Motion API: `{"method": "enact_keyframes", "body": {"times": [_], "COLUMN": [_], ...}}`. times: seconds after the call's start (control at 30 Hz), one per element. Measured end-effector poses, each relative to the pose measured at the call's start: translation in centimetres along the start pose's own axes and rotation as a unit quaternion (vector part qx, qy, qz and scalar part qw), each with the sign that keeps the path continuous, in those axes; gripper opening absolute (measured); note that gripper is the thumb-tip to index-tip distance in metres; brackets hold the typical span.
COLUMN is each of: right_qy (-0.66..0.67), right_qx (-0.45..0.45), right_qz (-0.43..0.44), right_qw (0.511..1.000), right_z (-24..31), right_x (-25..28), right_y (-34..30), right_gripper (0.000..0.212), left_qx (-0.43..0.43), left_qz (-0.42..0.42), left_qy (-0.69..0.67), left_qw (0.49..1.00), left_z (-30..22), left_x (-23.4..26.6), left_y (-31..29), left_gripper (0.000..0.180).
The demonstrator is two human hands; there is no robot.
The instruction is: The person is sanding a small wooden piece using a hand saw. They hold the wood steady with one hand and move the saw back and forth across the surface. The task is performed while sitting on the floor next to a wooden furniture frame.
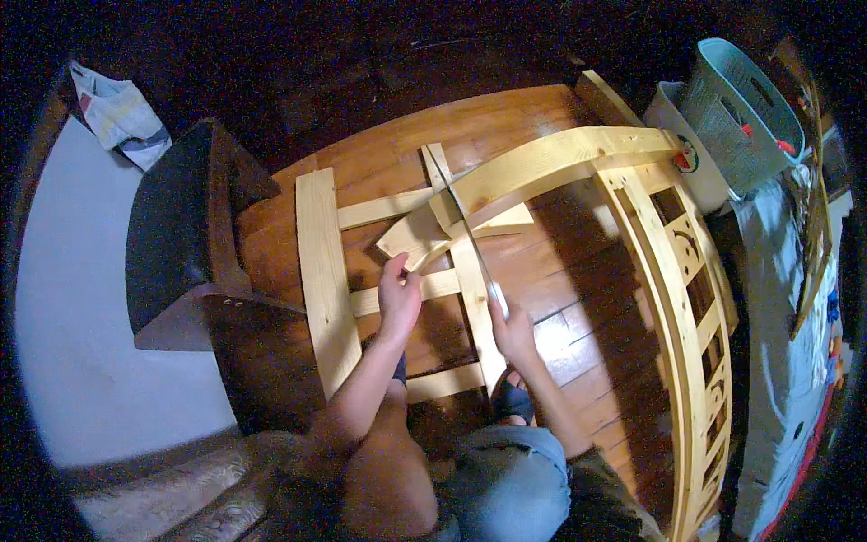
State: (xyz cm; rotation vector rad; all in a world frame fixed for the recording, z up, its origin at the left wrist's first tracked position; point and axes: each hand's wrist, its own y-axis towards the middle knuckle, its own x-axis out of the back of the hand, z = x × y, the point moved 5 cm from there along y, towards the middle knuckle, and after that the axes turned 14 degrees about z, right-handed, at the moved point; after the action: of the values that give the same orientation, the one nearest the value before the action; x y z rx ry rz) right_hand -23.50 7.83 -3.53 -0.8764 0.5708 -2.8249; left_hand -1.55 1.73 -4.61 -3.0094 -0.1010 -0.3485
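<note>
My right hand point(513, 332) is closed around the pale handle of a saw point(471, 242). Its long thin blade slants up and to the left, lying across a pale wooden beam point(533, 176); the teeth are too small to make out. At the beam's near left end, a cut-looking wooden end piece point(411, 237) sticks out beyond the blade. My left hand point(400, 291) grips the lower corner of that end piece, fingers curled at its edge. Under the beam lies a ladder-like wooden frame point(321, 262) of slats, partly hidden by the wood and my arms.
On the right stands a curved wooden rail panel point(664, 298) with cut-out shapes. Behind it are a teal plastic basket point(736, 117) and a light bin point(709, 176). A dark stool-like piece point(176, 235) sits on the left beside a pale mat point(77, 298). Brown planks form the floor point(578, 361).
</note>
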Motion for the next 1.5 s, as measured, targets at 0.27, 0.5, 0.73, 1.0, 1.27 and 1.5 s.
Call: {"method": "enact_keyframes", "body": {"times": [0.27, 0.5, 0.73, 1.0, 1.27, 1.5], "right_qy": [0.033, 0.037, 0.054, -0.016, 0.022, 0.045], "right_qx": [0.065, 0.025, 0.028, -0.024, 0.068, -0.037], "right_qz": [-0.009, 0.035, 0.059, 0.038, 0.002, 0.088], "right_qw": [0.997, 0.998, 0.996, 0.999, 0.997, 0.994], "right_z": [-5.1, 0.4, -1.4, -3.0, -0.3, -3.3], "right_x": [1.6, -0.1, 0.3, 0.0, 0.7, 0.6], "right_y": [-8.6, 1.3, -1.4, -3.0, 1.4, -9.9], "right_gripper": [0.041, 0.051, 0.04, 0.044, 0.046, 0.044], "left_qx": [0.009, 0.001, 0.028, 0.003, -0.016, -0.047], "left_qz": [-0.034, -0.031, -0.049, -0.018, 0.005, 0.013], "left_qy": [-0.075, -0.09, -0.101, -0.089, -0.075, -0.013], "left_qw": [0.997, 0.995, 0.993, 0.996, 0.997, 0.999], "left_z": [-1.3, -2.8, -3.8, -2.0, -5.3, -6.8], "left_x": [2.1, 2.3, 3.9, 1.4, 1.7, 3.7], "left_y": [-1.4, -2.1, -2.3, -2.4, -2.2, -5.6], "left_gripper": [0.04, 0.044, 0.045, 0.045, 0.047, 0.048]}}
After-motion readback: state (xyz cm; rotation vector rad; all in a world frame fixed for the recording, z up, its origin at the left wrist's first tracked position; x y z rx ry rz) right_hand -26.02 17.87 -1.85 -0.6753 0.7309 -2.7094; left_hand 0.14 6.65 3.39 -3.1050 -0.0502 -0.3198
